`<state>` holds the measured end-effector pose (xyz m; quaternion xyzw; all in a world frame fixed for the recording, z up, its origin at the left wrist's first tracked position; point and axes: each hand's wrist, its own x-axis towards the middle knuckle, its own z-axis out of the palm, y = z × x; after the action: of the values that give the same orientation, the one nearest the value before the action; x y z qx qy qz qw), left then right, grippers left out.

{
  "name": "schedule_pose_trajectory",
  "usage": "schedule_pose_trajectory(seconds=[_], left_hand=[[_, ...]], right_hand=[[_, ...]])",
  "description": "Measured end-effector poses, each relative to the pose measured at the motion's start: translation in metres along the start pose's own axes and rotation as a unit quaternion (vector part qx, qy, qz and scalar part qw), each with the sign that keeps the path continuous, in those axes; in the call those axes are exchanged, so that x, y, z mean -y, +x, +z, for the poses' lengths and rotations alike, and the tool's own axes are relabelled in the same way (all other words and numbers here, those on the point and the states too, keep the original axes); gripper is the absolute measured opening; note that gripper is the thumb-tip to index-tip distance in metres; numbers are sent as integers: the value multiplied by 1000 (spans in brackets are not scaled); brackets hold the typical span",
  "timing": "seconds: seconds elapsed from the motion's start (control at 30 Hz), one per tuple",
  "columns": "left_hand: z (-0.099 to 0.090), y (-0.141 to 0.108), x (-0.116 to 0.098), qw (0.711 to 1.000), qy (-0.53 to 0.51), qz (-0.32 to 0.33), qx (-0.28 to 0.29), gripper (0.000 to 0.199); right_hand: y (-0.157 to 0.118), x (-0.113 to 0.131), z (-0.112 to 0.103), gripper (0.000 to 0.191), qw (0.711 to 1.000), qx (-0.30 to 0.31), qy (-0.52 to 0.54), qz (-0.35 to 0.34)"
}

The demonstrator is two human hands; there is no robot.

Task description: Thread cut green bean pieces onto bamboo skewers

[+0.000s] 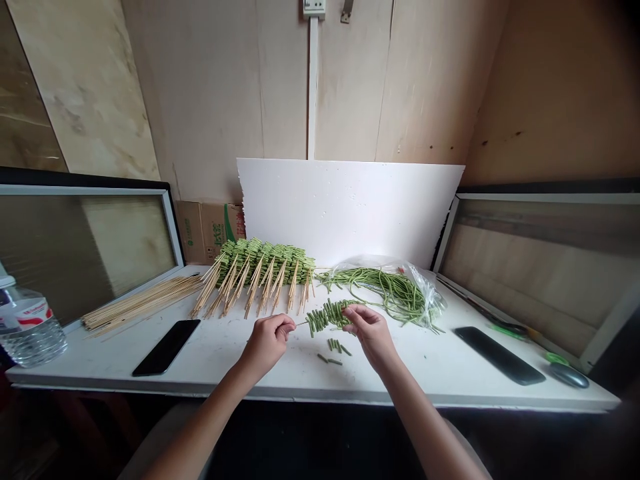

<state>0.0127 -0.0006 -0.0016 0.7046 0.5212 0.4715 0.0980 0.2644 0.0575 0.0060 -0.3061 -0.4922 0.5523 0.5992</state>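
My left hand is closed around the bare end of a thin bamboo skewer, held level above the white table. Short cut pieces of green long bean are threaded crosswise along it in a close row. At the row's other end, my right hand pinches a bean piece between thumb and fingers; the skewer's tip is hidden there. Several loose cut pieces lie on the table just below. Behind my left hand is a tall stack of filled bean skewers, their bare sticks pointing toward me.
Bare bamboo skewers lie at the left, near a black phone and a water bottle. Whole long beans spill from a clear plastic bag. A white foam board stands behind. A dark flat object lies right.
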Motion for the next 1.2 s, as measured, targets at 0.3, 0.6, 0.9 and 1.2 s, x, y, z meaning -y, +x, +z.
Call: schedule_pose_trajectory(seconds=[0.3,0.6,0.9,1.2], left_hand=[[-1,1,4,1000,10,11,-13,25],[1,0,4,1000,10,5,-11,25],[2,0,5,1000,11,-8,3,25],[3,-1,7,1000,29,9,-6,25]], right_hand=[[-1,-12,2,29,1000,3,4,-2],[-3,-13,3,30,1000,-4,6,-7],[-5,-10,5,30,1000,6,0,-12],[-6,-11,6,31,1000,-3,0,-9]])
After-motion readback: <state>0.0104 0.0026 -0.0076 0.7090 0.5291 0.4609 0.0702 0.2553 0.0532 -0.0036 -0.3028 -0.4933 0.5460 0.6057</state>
